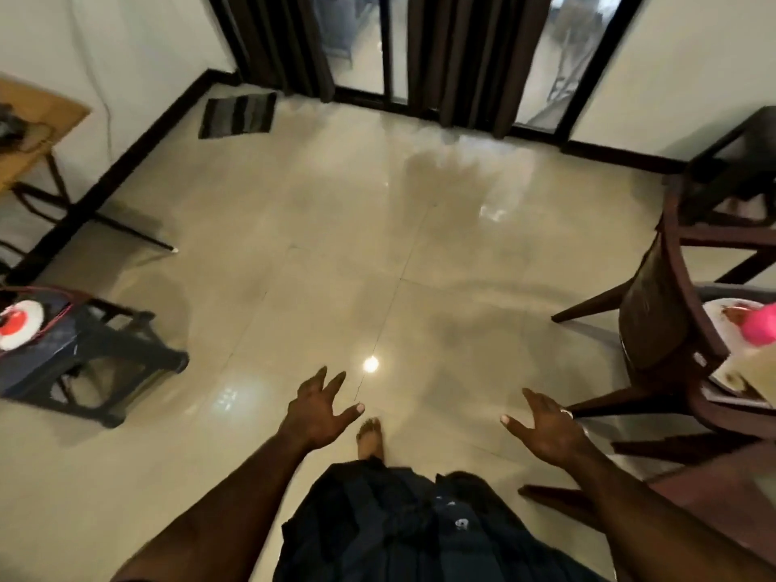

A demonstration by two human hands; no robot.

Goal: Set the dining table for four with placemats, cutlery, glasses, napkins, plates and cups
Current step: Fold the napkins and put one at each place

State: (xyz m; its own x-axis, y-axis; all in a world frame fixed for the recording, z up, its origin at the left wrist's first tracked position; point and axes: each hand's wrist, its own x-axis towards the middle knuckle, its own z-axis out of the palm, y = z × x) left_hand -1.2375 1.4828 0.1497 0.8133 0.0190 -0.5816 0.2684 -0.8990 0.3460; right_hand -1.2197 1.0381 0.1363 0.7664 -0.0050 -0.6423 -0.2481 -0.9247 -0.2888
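Both hands empty, fingers spread: left hand (321, 407), right hand (546, 430), over bare floor (336, 245). Table (693, 388) sits far right, carrying a plate (722, 315) and pink cup (762, 325). Plate looks breakable, I'd judge; I'd take it by the rim.

A: Any readable text, labels, brands, numbers?
B: None. Frame is motion-blurred.
A: The red and white round thing (19, 325) on the dark stool (96, 350) at left?
B: Colours only, no letters legible.
A: The pink item (762, 325) at the dining table (688, 287) on the right?
B: No print that can be read.
A: The dark garment (403, 527) at the bottom?
B: Small pale marks, too blurred to tell.
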